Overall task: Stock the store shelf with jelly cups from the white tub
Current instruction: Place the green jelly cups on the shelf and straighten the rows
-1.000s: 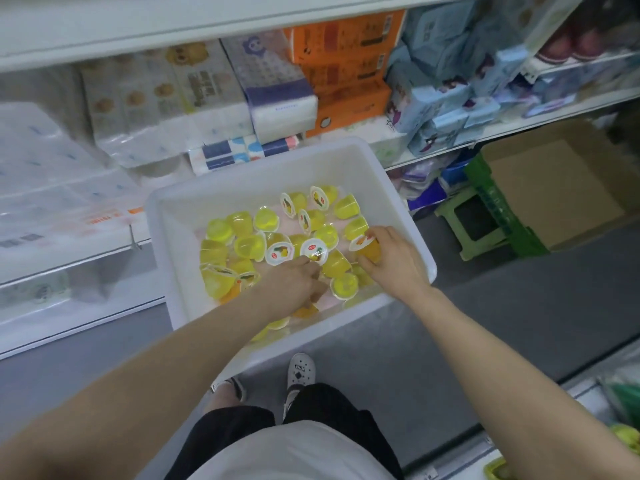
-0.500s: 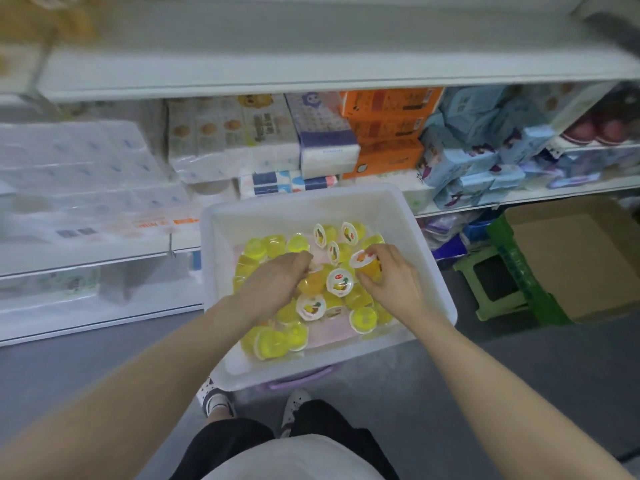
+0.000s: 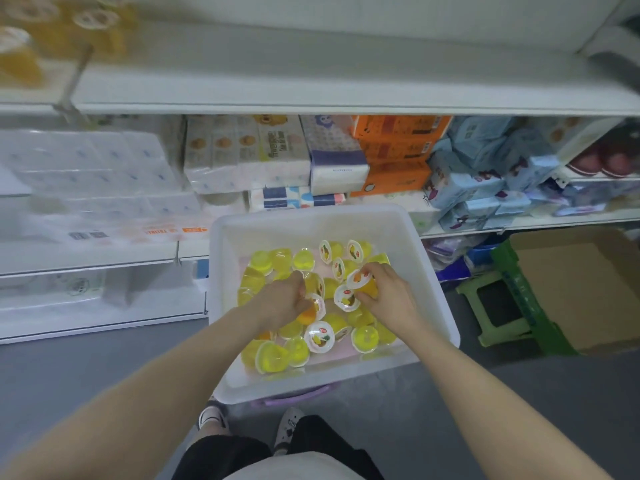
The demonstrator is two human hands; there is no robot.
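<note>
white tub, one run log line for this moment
phase: picking | left hand: grips jelly cups | right hand: grips orange jelly cup | both in white tub | shelf: not yet reached

We find open room on the long white upper shelf board [image 3: 346,74], bare across its middle, with blurred yellow cups [image 3: 20,53] crowding only its far left end. The lower shelf is packed wall to wall with white tissue packs [image 3: 86,168] and orange boxes [image 3: 394,150]. The rectangular white plastic tub [image 3: 429,271] stands open-topped, our path upward from it unobstructed.
</note>
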